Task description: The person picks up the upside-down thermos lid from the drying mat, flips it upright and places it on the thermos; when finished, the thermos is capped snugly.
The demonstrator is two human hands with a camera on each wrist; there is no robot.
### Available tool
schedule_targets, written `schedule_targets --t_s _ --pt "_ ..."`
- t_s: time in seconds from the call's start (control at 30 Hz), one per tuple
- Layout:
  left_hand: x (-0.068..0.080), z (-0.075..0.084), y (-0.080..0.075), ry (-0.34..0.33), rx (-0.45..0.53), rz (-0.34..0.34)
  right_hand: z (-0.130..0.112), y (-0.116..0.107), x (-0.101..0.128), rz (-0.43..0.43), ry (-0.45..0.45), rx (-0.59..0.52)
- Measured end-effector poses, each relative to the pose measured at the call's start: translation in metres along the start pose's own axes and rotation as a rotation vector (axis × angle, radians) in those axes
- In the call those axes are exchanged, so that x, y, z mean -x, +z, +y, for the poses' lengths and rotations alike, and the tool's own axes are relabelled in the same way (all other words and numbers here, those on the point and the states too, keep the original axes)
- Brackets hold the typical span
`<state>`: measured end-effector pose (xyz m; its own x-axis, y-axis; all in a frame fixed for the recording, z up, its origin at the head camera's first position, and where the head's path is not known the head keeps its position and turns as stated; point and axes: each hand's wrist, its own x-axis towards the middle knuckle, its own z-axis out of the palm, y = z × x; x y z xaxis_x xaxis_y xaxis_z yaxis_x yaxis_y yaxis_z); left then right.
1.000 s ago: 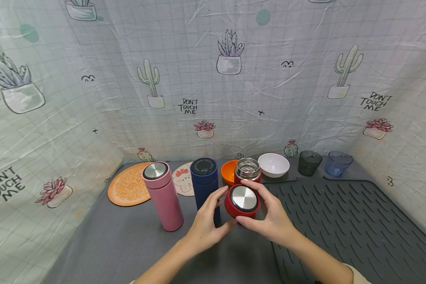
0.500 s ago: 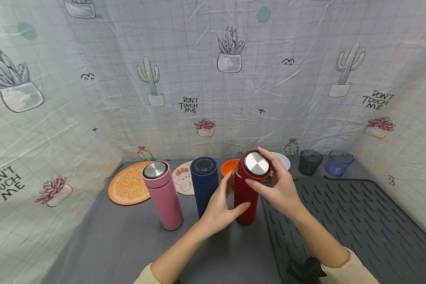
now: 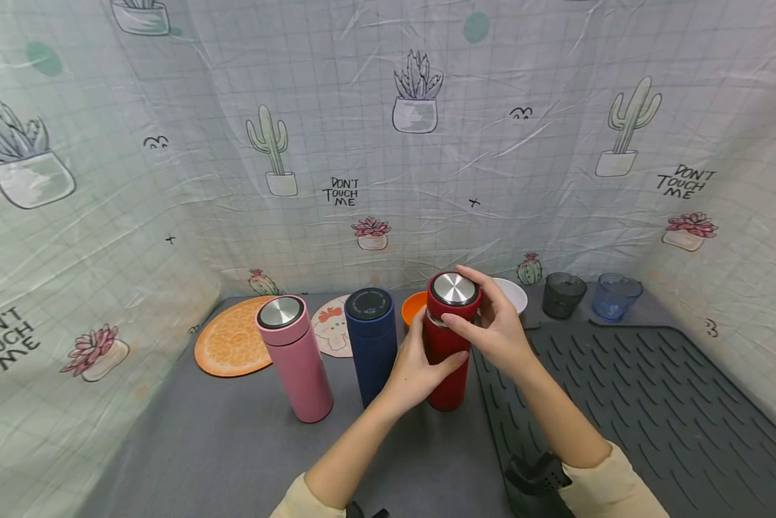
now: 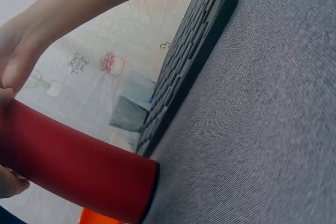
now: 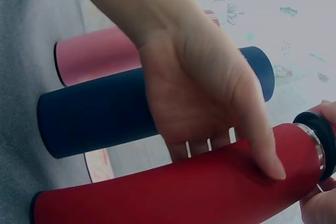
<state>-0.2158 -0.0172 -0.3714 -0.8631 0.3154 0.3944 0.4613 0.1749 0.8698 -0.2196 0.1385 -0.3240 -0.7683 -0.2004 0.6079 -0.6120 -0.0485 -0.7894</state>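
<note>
A red thermos (image 3: 447, 388) stands upright on the grey table in the head view. My left hand (image 3: 416, 378) holds its body near the top, fingers around the far side and thumb across the front. My right hand (image 3: 500, 332) grips the red lid (image 3: 454, 291), with its brushed-metal top, at the thermos mouth. In the right wrist view a strip of the steel neck and a black ring (image 5: 318, 140) show between lid and body. The left wrist view shows the thermos base (image 4: 142, 192) resting on the table.
To the left stand a blue thermos (image 3: 371, 345) and a pink thermos (image 3: 300, 374). Behind are an orange round mat (image 3: 239, 338), a cartoon coaster (image 3: 333, 334), an orange bowl (image 3: 411, 308), a white bowl (image 3: 513, 295) and two tinted glasses (image 3: 564, 295). A ridged black mat (image 3: 621, 403) lies right.
My right hand has brought the lid up and back from in front of the thermos onto its mouth, and levelled it. My left hand has moved from beside the lid onto the thermos body.
</note>
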Motion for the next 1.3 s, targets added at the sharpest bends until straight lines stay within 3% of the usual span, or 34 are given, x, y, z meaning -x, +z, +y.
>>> schedule_targets --t_s 0.3,0.53,0.8,1.07,1.3 --pt "-0.001 -0.012 0.005 0.008 -0.009 0.002 0.011 0.002 0.001 -0.001 0.021 -0.103" --pt "-0.002 -0.017 0.007 0.081 -0.021 0.018 0.019 0.004 0.003 0.024 -0.025 -0.107" --pt "-0.005 -0.02 0.007 0.098 -0.019 0.013 0.016 0.011 0.002 0.097 -0.019 -0.074" --pt "-0.004 -0.018 0.007 0.103 -0.003 0.012 0.014 0.005 0.003 -0.017 -0.046 -0.096" --pt "-0.003 -0.017 0.006 0.095 -0.004 0.002 0.018 0.004 0.003 0.011 -0.052 -0.184"
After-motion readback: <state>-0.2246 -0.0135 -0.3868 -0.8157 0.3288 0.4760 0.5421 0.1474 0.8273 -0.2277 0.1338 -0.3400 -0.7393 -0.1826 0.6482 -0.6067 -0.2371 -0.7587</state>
